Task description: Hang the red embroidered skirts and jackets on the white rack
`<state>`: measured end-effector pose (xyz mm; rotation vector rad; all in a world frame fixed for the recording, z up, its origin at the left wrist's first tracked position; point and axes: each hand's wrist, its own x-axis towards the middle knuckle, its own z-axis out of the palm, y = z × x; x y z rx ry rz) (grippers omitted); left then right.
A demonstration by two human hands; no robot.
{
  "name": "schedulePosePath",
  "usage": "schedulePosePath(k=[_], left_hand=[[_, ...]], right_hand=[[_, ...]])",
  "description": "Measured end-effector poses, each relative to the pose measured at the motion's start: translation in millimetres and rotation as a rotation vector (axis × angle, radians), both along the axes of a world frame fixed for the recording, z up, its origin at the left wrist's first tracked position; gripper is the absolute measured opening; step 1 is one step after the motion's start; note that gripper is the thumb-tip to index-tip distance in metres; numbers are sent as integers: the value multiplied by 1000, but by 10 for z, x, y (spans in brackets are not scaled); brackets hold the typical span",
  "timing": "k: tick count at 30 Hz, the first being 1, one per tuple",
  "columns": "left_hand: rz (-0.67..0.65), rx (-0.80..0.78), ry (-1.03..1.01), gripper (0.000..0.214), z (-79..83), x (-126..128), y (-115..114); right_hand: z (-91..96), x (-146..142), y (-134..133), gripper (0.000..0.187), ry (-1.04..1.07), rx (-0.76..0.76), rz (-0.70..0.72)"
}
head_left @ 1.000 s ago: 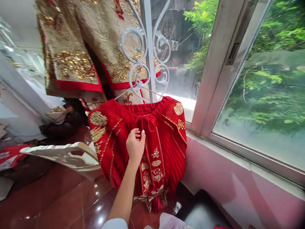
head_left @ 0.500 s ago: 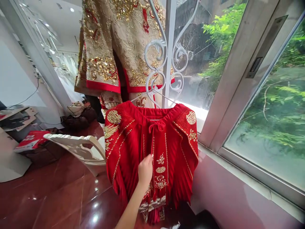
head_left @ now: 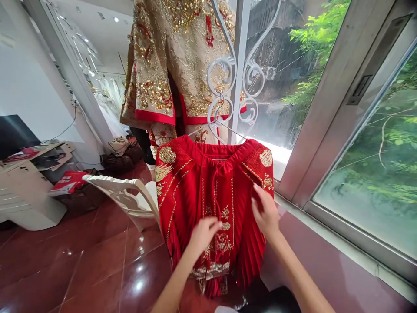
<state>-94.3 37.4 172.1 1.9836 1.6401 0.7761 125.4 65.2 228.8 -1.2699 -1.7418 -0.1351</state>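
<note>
Hanging lengthwise, the red skirt (head_left: 222,193) faces the left hand (head_left: 206,234) at centre (grip unclear) and the unclenched right hand (head_left: 267,213) near its side.

The red package (head_left: 69,182) seems lettered, but nothing is legible.

The skirt (head_left: 224,195) hangs before the jacket (head_left: 198,78), between chair (head_left: 143,200) and window (head_left: 371,143).

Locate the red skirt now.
In the head view, the red skirt hangs near the centre, below the white scrollwork, with the white chair to its left and the window frame to its right.
</note>
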Motion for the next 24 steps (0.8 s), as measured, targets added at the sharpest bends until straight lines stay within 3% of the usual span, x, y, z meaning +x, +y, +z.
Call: schedulePosePath(k=[2, 4, 5, 7, 12, 18, 21, 24], left_hand=[[83, 391, 1, 35, 635, -20, 227], [83, 684, 132, 36, 1129, -39, 463], [75, 759, 218, 38, 1301, -50, 570], [28, 776, 369, 39, 1498, -83, 731], [-76, 731, 522, 33, 1561, -184, 844], [-77, 797, 432, 25, 1514, -320, 903], [-134, 838, 442, 21, 1462, -372, 788], [-279, 763, 613, 23, 1392, -329, 535]], right_hand=[[400, -256, 287, 44, -151, 93, 103], [759, -488, 564, 48, -297, 122, 150], [887, -568, 670, 50, -349, 111, 150], [1029, -631, 794, 47, -432, 91, 158], [1035, -414, 812, 34, -519, 151, 299], [977, -136, 847, 26, -408, 245, 398], [957, -6, 694, 24, -484, 217, 456], [863, 59, 401, 22, -741, 95, 412]])
